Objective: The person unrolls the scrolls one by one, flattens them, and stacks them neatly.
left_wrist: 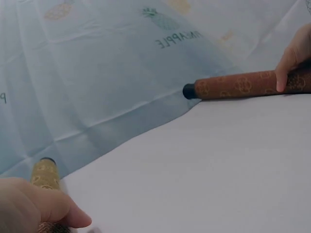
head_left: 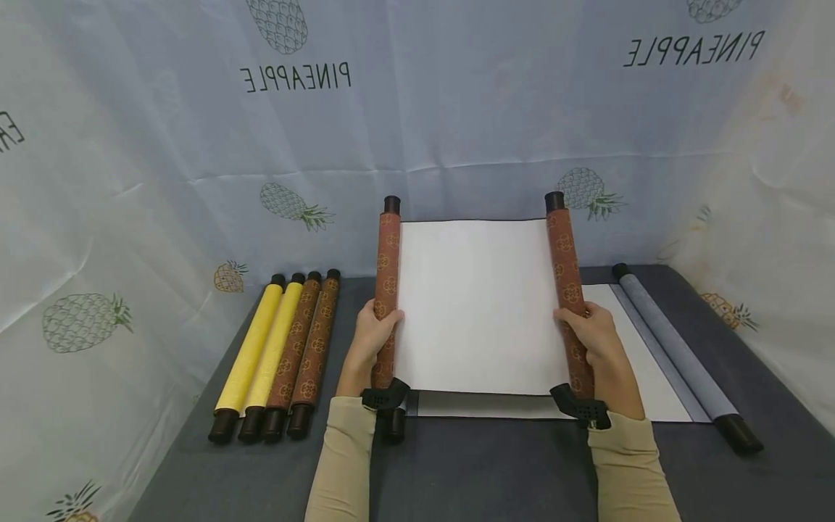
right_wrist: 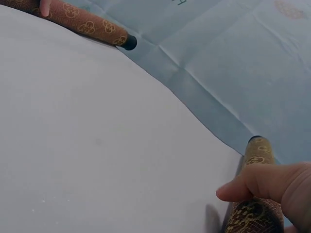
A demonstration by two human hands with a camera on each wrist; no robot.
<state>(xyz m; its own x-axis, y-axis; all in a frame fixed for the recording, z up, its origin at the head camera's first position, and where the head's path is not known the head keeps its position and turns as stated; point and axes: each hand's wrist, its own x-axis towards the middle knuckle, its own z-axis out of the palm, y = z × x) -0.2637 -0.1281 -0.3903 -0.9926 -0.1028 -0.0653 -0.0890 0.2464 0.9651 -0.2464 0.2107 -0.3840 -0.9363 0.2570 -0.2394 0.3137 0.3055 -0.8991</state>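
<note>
A hanging scroll with a white sheet (head_left: 481,304) is held up, partly unrolled, between both hands. My left hand (head_left: 373,335) grips its left roller (head_left: 388,254), brown with a gold flower pattern and a black end knob. Around the matching right roller (head_left: 562,246) curls my right hand (head_left: 595,335), thumb on the inner side. Each wrist view shows the near thumb over its roller, the left thumb (left_wrist: 63,206) and the right thumb (right_wrist: 243,184). Beneath lies a second, unrolled scroll (head_left: 642,355) with a grey-blue roller (head_left: 675,337); the raised sheet hides much of it.
Two yellow rolled scrolls (head_left: 251,348) and two brown patterned ones (head_left: 317,341) lie side by side at the left on the dark grey table (head_left: 483,471). A pineapple-printed cloth (head_left: 457,109) hangs behind the table and along both sides.
</note>
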